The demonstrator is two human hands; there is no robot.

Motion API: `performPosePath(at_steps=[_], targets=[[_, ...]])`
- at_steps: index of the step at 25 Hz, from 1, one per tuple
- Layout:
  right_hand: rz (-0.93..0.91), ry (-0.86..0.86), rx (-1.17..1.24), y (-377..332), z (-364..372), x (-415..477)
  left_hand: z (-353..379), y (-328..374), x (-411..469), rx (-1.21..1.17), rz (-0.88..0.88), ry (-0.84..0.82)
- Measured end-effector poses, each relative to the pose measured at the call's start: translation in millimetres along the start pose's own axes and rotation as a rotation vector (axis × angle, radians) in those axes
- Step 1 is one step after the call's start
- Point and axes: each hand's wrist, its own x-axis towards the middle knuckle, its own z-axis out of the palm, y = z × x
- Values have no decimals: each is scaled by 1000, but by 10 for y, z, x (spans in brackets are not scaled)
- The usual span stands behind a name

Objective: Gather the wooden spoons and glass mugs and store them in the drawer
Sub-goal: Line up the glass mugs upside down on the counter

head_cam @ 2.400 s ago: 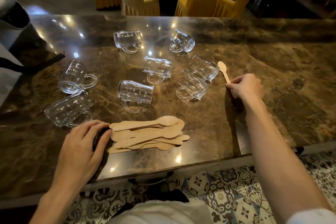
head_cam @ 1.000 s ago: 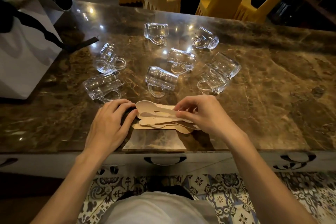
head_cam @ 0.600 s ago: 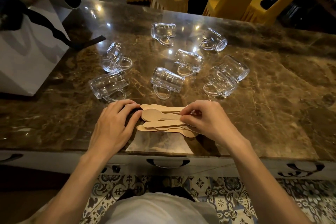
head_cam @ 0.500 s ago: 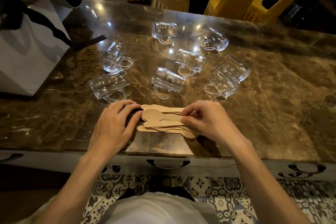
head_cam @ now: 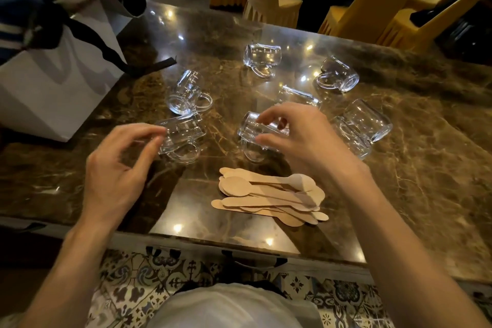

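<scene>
Several clear glass mugs lie on their sides on the brown marble table [head_cam: 426,168]. My right hand [head_cam: 306,141] has thumb and forefinger around the middle mug [head_cam: 250,128], which still rests on the table. My left hand [head_cam: 117,170] is spread, with its fingertips at the end of the left mug [head_cam: 186,136]. Other mugs [head_cam: 186,93] [head_cam: 262,57] [head_cam: 336,74] [head_cam: 364,122] lie further back. A pile of flat wooden spoons [head_cam: 269,197] lies near the front edge, below my right hand. The drawer handle [head_cam: 255,261] shows under the table edge, with the drawer closed.
A white paper bag [head_cam: 53,82] with black straps stands at the table's left. Yellow-covered chairs [head_cam: 367,10] line the far side. A patterned tile floor [head_cam: 133,279] lies below the front edge.
Both hands have left the spoon pile and moved forward to the mugs. The right hand has closed around the middle mug; the left has reached the left mug.
</scene>
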Motion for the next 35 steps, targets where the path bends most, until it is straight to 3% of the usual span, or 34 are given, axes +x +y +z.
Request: performPosePath(at_steps=[3, 10, 16, 23, 31, 35], targets=[[-46, -65, -92, -19, 92, 259, -20, -115, 67, 14, -109, 25], [-4, -253, -312, 39, 221, 568, 71, -318, 90, -33, -317, -128], [17, -266, -548, -19, 228, 665, 83, -420, 125, -109, -289, -238], [-23, -251, -583, -17, 210, 699, 108, -446, 151, -98, -266, -211], [-68, -167, -522, 42, 200, 687, 60, -376, 203, -33, -241, -214], [-83, -123, -394, 34, 55, 661, 21, -196, 355, 6, -108, -273]])
